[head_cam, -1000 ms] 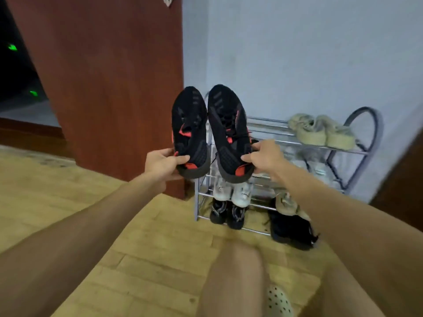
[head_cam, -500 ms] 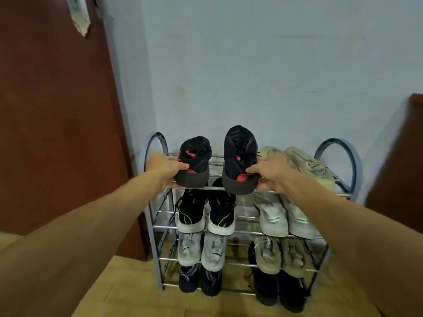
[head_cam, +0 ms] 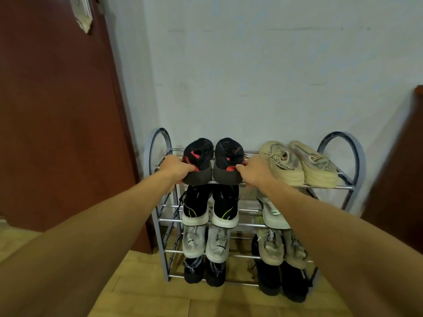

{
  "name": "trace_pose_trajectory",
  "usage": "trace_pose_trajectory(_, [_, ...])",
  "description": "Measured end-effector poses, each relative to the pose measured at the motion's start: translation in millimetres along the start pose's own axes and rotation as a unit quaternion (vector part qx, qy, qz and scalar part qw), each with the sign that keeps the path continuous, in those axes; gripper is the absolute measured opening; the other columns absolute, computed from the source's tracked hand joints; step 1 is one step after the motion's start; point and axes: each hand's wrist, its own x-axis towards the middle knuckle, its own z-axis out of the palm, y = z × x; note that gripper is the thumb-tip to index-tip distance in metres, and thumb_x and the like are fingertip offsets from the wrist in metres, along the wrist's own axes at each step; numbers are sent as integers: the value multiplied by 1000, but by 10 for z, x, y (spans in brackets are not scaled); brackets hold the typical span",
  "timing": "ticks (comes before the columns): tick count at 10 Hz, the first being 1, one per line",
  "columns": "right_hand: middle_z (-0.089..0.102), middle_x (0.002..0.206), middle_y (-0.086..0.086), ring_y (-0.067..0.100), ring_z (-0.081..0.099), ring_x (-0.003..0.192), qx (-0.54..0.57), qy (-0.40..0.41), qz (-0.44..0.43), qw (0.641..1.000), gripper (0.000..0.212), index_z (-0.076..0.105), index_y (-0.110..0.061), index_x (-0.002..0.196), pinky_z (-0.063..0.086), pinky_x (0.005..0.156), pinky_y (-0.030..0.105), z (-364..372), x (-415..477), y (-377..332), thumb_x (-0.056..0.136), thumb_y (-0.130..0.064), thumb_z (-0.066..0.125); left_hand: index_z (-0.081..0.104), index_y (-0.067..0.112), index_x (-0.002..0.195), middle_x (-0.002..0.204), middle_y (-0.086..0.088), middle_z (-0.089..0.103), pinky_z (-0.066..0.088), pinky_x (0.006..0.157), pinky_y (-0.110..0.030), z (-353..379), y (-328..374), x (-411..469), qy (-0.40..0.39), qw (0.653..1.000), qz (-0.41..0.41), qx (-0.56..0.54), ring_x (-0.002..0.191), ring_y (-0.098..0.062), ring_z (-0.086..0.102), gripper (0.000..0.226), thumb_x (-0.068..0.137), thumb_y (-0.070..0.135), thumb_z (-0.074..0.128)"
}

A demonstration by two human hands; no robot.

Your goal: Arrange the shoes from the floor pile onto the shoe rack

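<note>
Two black sneakers with red accents rest side by side on the left half of the top tier of a grey metal shoe rack (head_cam: 341,187). My left hand (head_cam: 175,169) grips the heel of the left black shoe (head_cam: 198,160). My right hand (head_cam: 254,171) grips the heel of the right black shoe (head_cam: 229,160). Both shoes point toes toward the wall, heels at the rack's front rail. A beige pair (head_cam: 299,164) fills the right half of the same tier.
Lower tiers hold black-and-white sneakers (head_cam: 210,208), grey-white pairs (head_cam: 206,243) and black shoes (head_cam: 203,269) at the bottom. A red-brown door (head_cam: 57,110) stands to the left, dark furniture (head_cam: 402,179) to the right, a pale wall behind, wooden floor below.
I have stepped up to the rack and lowered both black shoes from held upright in the air onto the top tier, levelling them side by side. Both hands keep their grip.
</note>
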Motion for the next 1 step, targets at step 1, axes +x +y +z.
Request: trace_pose_trajectory(1, [53,64,8,27,54,75,-93,5,-61,994,23,66,-2,85,40,60,31,-53,-313,0,91,-20,53,66,21,105,104,-12,65,54,92,-45,4,49,-317,1,998,62,28,98,-25,63,33,81,-1,63])
